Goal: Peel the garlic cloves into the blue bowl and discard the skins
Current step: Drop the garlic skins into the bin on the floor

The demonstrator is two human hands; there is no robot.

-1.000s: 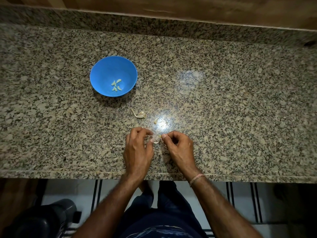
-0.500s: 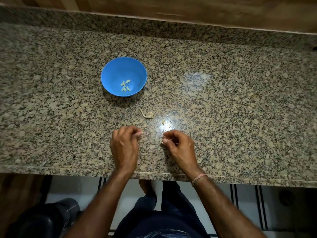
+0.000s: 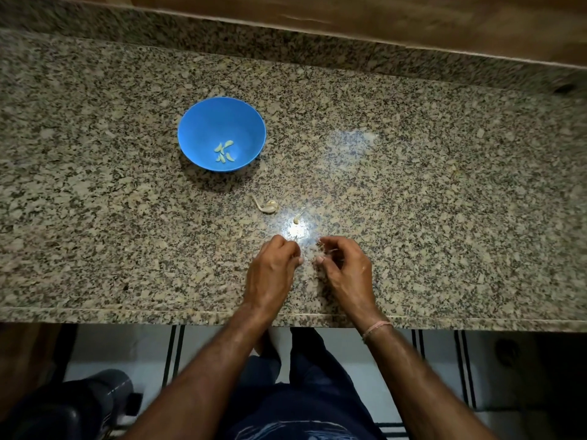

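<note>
Garlic cloves (image 3: 225, 152) in blue bowl (image 3: 203, 122); left hand (image 3: 272, 268) and right hand (image 3: 347, 268) both curled, just apart, contents indiscernible.

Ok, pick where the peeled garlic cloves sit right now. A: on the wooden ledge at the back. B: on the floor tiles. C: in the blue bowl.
C: a few pale peeled cloves lie together at the bottom of the blue bowl, which stands on the granite counter.
</note>
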